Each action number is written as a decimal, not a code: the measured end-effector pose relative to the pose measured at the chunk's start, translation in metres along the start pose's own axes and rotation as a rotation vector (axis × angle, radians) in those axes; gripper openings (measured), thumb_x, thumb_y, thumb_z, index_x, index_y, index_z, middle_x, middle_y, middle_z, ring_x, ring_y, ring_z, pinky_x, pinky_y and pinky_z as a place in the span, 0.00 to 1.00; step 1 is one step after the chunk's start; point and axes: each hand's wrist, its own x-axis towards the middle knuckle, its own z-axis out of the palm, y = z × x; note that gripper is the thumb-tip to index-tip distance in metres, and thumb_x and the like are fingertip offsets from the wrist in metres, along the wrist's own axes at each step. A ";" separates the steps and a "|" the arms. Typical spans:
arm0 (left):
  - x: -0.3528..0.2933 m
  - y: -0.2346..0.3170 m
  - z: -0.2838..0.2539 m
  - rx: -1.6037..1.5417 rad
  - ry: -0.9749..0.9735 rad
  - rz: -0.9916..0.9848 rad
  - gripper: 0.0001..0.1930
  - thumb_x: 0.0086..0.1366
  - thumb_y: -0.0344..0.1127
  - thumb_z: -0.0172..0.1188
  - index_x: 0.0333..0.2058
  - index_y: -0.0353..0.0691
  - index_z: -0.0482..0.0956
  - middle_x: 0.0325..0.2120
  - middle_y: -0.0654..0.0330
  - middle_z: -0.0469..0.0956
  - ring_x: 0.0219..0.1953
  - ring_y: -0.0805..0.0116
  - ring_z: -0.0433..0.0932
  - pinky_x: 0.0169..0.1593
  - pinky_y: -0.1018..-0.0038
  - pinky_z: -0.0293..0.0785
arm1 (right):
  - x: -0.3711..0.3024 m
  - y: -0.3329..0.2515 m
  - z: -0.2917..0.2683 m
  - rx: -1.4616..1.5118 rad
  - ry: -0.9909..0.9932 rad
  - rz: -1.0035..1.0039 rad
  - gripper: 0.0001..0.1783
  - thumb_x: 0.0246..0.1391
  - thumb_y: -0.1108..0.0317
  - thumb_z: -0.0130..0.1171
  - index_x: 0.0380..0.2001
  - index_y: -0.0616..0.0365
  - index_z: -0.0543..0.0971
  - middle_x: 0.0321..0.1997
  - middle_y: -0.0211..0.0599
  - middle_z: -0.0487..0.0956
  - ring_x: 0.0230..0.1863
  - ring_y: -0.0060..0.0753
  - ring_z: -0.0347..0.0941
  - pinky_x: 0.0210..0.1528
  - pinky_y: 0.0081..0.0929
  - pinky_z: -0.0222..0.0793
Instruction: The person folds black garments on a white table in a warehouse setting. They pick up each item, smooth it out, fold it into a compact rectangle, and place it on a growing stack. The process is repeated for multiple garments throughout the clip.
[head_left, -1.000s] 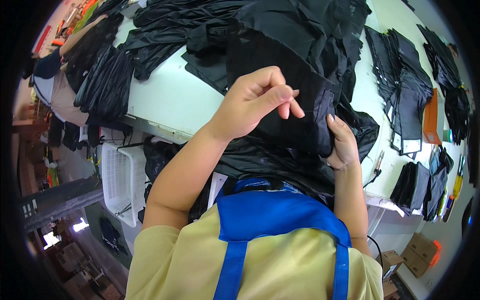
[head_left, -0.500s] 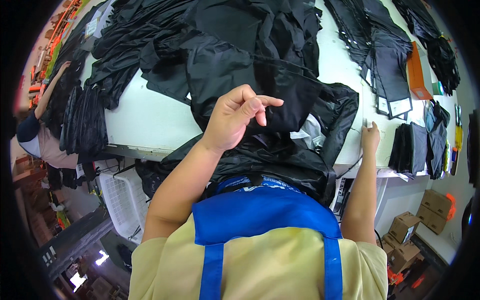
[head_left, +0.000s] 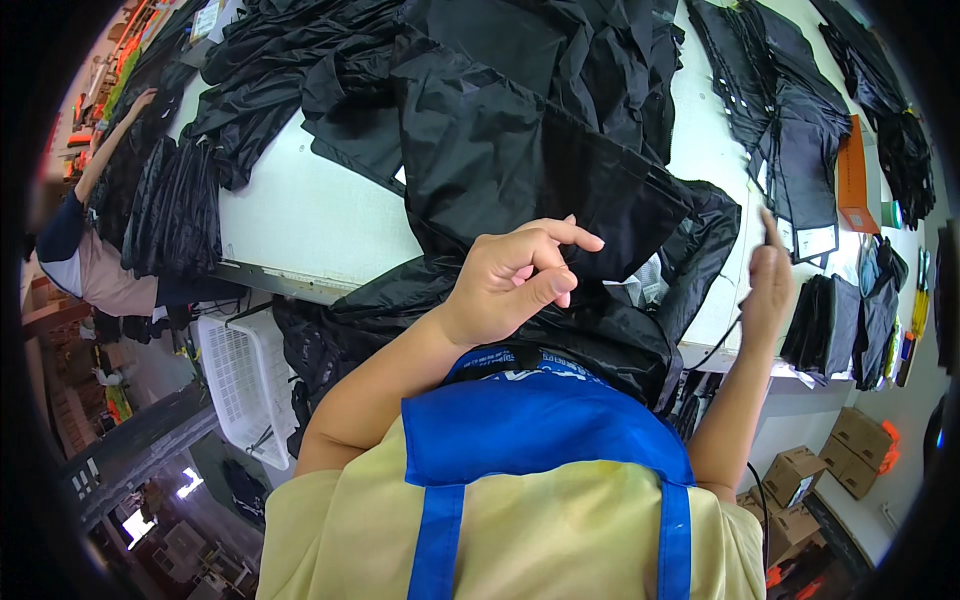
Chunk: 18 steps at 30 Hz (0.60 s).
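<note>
My left hand (head_left: 518,282) hovers just above a large sheet of shiny black fabric (head_left: 520,160) that lies on the white table (head_left: 300,225) and spills over its near edge toward my blue apron. Its fingers are half curled and apart, with nothing between them. My right hand (head_left: 770,285) is raised at the table's right front edge, seen edge-on, closed around a small dark tool (head_left: 767,228) whose tip sticks up. A thin dark cord (head_left: 715,350) runs from it down to the table edge.
Heaps of black fabric (head_left: 560,50) cover the far table. Stacks of folded black pieces (head_left: 830,325) and an orange box (head_left: 855,180) lie at the right. A white plastic basket (head_left: 240,385) stands below the table at the left. Another person (head_left: 85,250) works at the far left. Cardboard boxes (head_left: 800,475) sit on the floor.
My right hand left the black fabric, went right to the table's edge and now rises with the small tool. My left hand let go of the fabric fold and dropped lower.
</note>
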 end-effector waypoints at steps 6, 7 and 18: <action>0.002 0.002 0.001 0.073 -0.019 0.027 0.09 0.62 0.31 0.58 0.23 0.41 0.73 0.21 0.61 0.77 0.50 0.54 0.74 0.63 0.46 0.52 | -0.024 -0.091 0.060 -0.413 -0.223 -0.609 0.30 0.41 0.68 0.66 0.53 0.53 0.75 0.24 0.32 0.69 0.27 0.33 0.67 0.32 0.29 0.61; 0.003 0.002 0.001 0.085 -0.027 0.036 0.09 0.62 0.31 0.58 0.22 0.41 0.73 0.21 0.62 0.77 0.50 0.54 0.74 0.63 0.46 0.53 | -0.024 -0.095 0.065 -0.431 -0.207 -0.581 0.24 0.42 0.69 0.66 0.47 0.56 0.76 0.25 0.31 0.71 0.27 0.34 0.69 0.32 0.28 0.62; 0.001 0.003 0.005 0.150 -0.032 0.049 0.11 0.61 0.34 0.60 0.21 0.40 0.73 0.17 0.62 0.76 0.46 0.52 0.77 0.63 0.46 0.53 | -0.021 -0.084 0.087 -0.256 -0.096 -0.519 0.15 0.42 0.71 0.68 0.35 0.60 0.75 0.27 0.34 0.76 0.27 0.31 0.72 0.30 0.26 0.65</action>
